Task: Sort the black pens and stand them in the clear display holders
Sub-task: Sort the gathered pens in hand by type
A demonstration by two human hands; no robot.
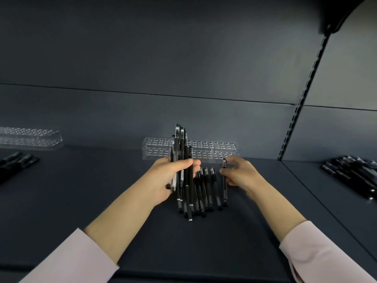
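Centrally, head view: left hand (163,177) grips a bundle of black pens (181,144), upright; right hand (239,174) pinches a single pen (225,193); loose pens (207,187) lie between them on the shelf (183,246); clear holder (208,150) just behind.

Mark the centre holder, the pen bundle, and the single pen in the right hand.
centre holder (214,149): head view, right half, between the hole rows.
pen bundle (181,144): head view, upper barrels above the grip.
single pen (225,188): head view, lower barrel.
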